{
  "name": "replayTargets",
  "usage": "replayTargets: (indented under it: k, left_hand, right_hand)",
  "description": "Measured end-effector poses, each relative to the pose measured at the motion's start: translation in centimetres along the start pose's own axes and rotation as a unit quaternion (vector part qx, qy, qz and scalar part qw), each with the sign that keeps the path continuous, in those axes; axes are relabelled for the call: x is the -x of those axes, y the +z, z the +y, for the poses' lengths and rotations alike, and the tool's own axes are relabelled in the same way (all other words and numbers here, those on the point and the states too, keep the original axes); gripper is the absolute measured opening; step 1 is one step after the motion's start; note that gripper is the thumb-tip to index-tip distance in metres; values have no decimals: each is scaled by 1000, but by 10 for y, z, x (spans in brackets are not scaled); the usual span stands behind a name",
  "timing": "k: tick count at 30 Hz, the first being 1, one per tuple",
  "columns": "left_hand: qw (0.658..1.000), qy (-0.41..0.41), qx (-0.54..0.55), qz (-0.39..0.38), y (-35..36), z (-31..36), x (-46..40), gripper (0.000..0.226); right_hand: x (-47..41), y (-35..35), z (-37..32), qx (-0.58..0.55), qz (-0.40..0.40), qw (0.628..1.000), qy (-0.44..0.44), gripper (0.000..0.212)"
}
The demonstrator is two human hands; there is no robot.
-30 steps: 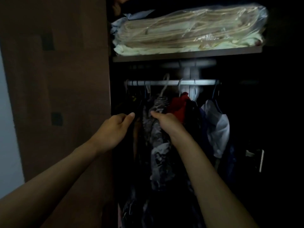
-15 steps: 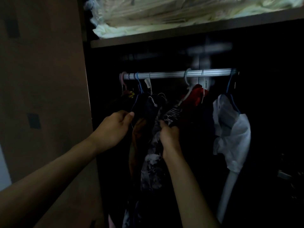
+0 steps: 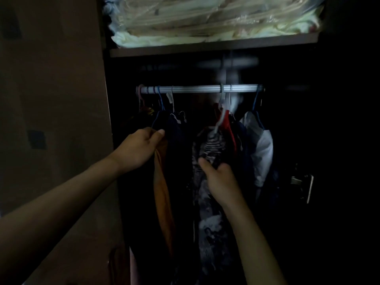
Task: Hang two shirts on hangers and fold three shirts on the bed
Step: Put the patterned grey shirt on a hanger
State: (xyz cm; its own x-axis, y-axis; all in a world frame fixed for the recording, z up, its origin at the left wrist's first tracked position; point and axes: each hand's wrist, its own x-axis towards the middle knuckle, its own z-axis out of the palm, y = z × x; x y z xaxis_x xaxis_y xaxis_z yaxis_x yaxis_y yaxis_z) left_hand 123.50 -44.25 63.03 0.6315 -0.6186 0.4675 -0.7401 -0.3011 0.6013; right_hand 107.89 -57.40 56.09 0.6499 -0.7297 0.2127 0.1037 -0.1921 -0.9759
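Note:
Inside a dark wardrobe, clothes hang from a silver rail [image 3: 197, 89]. My left hand [image 3: 137, 148] grips the dark garments [image 3: 174, 136] hanging at the left, beside an orange-brown cloth [image 3: 162, 194]. My right hand [image 3: 218, 177] holds a black-and-white patterned shirt [image 3: 209, 145] that hangs on a pale hanger [image 3: 221, 112] at the middle of the rail. A red garment [image 3: 228, 122] and a white shirt [image 3: 261, 145] on a blue hanger hang to its right. Much of the clothing is lost in shadow.
The brown wardrobe door [image 3: 53, 99] stands open on the left. A shelf [image 3: 205, 48] above the rail carries bedding in a clear plastic bag [image 3: 213, 17]. A metal fitting [image 3: 306, 186] shows on the dark right side.
The patterned shirt and my right hand have moved right along the rail, opening a gap between it and the dark garments. My left hand stays on the left group.

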Motion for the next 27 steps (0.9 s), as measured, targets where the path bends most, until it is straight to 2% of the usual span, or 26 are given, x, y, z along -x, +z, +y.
replayTargets:
  k: [4, 10, 14, 19, 23, 25, 27]
  left_hand:
    - [1000, 2, -3, 9, -11, 5, 5, 45]
    - [1000, -3, 7, 17, -17, 0, 4, 36]
    - [1000, 3, 11, 24, -16, -8, -3, 33]
    - [1000, -12, 27, 0, -6, -25, -11, 24]
    - [998, -30, 57, 20, 2, -41, -5, 27]
    - [997, -27, 66, 19, 5, -43, 4, 37]
    - [997, -32, 61, 21, 5, -48, 16, 45]
  right_hand:
    - [-42, 47, -21, 19, -9, 999, -25, 48]
    - [-130, 86, -53, 22, 70, 995, -72, 43]
    - [-200, 74, -38, 70, 70, 992, -73, 37]
    - [-272, 71, -12, 80, 49, 995, -44, 46]
    - [-274, 88, 16, 65, 59, 994, -71, 46]
    - [-261, 87, 18, 47, 63, 992, -95, 47]
    - [-242, 80, 22, 70, 81, 987, -119, 57]
